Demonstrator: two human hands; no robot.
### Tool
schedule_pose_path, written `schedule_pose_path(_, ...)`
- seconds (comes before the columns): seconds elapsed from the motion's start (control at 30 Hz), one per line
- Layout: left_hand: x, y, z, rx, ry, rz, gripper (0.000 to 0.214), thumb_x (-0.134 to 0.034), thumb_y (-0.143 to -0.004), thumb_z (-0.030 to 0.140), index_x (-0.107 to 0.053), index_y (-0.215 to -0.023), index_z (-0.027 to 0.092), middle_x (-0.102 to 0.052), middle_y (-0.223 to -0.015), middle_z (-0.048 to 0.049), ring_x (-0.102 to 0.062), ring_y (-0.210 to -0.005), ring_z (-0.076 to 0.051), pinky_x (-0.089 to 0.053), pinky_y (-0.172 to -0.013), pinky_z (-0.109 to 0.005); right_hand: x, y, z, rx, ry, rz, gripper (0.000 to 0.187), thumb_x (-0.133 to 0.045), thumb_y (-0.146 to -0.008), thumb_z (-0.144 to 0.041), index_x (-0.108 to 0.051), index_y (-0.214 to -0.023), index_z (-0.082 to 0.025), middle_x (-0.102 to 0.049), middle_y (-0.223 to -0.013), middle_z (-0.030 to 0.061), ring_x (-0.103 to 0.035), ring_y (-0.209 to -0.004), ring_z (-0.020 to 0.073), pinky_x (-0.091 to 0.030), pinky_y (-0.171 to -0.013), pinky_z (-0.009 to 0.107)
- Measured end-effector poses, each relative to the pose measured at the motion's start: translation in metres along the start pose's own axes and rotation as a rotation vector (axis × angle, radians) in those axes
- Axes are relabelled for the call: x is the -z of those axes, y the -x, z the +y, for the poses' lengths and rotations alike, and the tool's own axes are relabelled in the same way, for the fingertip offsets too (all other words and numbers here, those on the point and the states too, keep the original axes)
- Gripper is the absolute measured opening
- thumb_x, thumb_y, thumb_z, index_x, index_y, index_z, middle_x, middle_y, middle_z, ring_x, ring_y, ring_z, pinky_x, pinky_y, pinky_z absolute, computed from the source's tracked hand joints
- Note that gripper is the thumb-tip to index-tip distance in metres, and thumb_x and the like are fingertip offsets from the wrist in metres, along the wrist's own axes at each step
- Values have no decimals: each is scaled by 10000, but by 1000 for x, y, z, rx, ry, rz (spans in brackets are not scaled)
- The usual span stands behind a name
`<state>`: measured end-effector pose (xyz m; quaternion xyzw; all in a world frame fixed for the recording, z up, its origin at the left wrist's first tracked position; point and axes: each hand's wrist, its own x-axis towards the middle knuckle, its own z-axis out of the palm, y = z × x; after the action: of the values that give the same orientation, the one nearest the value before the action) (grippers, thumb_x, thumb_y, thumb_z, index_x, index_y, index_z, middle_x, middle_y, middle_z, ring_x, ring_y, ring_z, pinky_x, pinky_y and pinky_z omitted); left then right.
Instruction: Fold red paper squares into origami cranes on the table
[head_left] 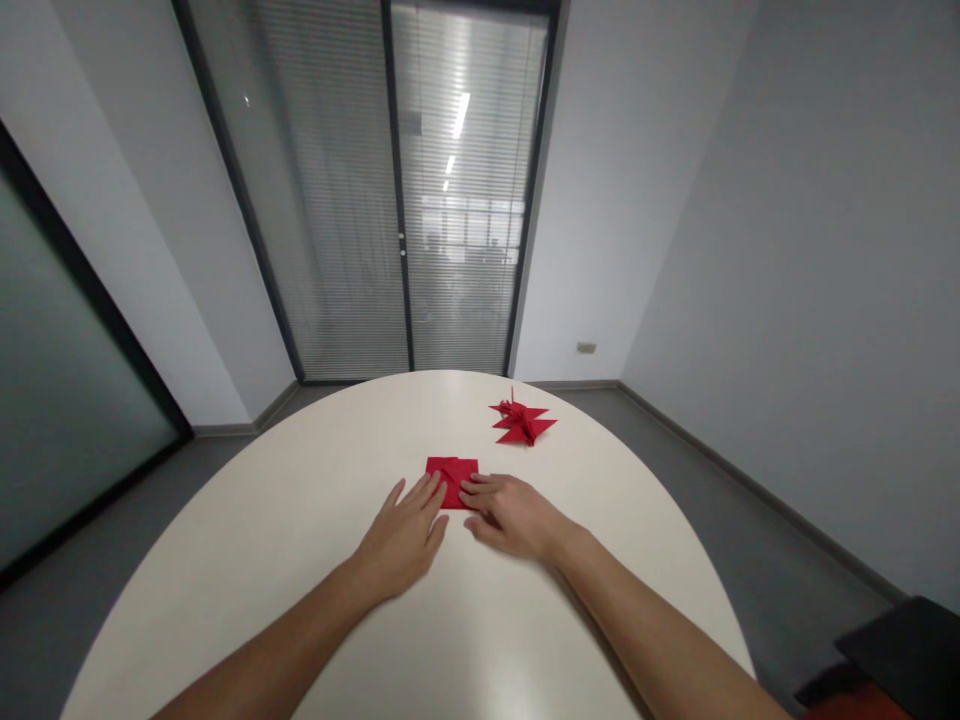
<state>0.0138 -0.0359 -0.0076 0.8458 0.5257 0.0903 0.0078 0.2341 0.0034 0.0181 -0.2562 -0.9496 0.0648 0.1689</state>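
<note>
A folded red paper square (pixel 452 472) lies flat on the white round table (pixel 315 470). My left hand (pixel 405 535) rests palm down with its fingers stretched out, and the fingertips press on the paper's near left edge. My right hand (pixel 510 515) lies beside it, fingers extended leftward onto the paper's near right corner. Neither hand lifts the paper. Farther back on the table sit folded red paper figures (pixel 522 421) with pointed wings, apart from both hands.
The table's far edge curves in front of a glass door with blinds (pixel 397 200). Grey walls stand left and right. A dark chair or seat (pixel 892 650) shows at the lower right, beside the table.
</note>
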Motion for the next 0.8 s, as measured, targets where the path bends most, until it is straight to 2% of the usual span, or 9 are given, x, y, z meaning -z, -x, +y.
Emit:
schedule_pose_path(0.13, -4, 0, 2, 71, -71, 30, 519, -309, -1019, 296, -454, -1464, 71, -422, -1541, -168, -383, -1447, -284, -274, -1191, -525, 0, 0, 0, 8, 15, -5, 247, -534, -951, -245, -699, -1098, -136, -684, -1264, 143, -630, -1197, 254, -436, -1085, 379)
schedule_pose_path(0.3, -9, 0, 1, 185, -128, 154, 495, -371, -993, 285, -535, -1394, 46, -487, -1490, -204, -427, -1408, -347, -293, -1170, -555, -1, 1, 1, 11, 12, -2, 253, -539, -952, -253, -698, -1112, -139, -680, -1273, 145, -615, -1223, 256, -427, -1097, 392)
schedule_pose_path(0.37, -7, 0, 0, 184, -113, 200, 490, -379, -983, 269, -537, -1391, 49, -478, -1497, -206, -424, -1408, -348, -292, -1169, -559, -1, 1, 1, 7, 11, 0, 258, -538, -952, -256, -698, -1115, -138, -680, -1272, 146, -610, -1229, 261, -427, -1096, 400)
schedule_pose_path(0.43, -4, -1, -1, 113, -54, 213, 488, -378, -976, 244, -514, -1415, 79, -447, -1528, -178, -406, -1426, -315, -286, -1182, -537, -1, 1, 1, 3, 9, 1, 262, -536, -951, -257, -699, -1115, -136, -680, -1272, 148, -613, -1223, 263, -431, -1089, 400)
schedule_pose_path(0.53, -1, -1, -1, -61, 64, 129, 503, -350, -993, 239, -445, -1474, 126, -401, -1569, -125, -368, -1456, -241, -283, -1203, -468, 0, 1, 1, 8, 1, 2, 282, -541, -945, -266, -687, -1152, -142, -680, -1273, 146, -628, -1195, 264, -442, -1070, 407)
schedule_pose_path(0.6, -3, -1, -1, -118, 115, 51, 514, -331, -1012, 273, -405, -1500, 132, -377, -1582, -119, -339, -1472, -224, -278, -1208, -454, 0, 1, 1, 26, -8, 0, 302, -550, -940, -281, -675, -1185, -156, -681, -1271, 139, -630, -1186, 263, -445, -1057, 414)
schedule_pose_path(0.67, -5, -1, -2, -103, 135, 1, 525, -321, -1023, 308, -391, -1508, 120, -366, -1584, -132, -316, -1483, -233, -273, -1206, -468, 0, 1, 1, 44, -14, -4, 304, -555, -938, -295, -673, -1188, -168, -682, -1268, 133, -625, -1188, 261, -443, -1049, 414)
schedule_pose_path(0.8, -7, -2, -3, -59, 138, -12, 526, -316, -1027, 324, -395, -1507, 125, -373, -1580, -133, -301, -1489, -234, -247, -1211, -480, 1, 0, 1, 54, -6, -15, 268, -554, -937, -304, -692, -1125, -170, -702, -1216, 128, -626, -1168, 259, -442, -1030, 407)
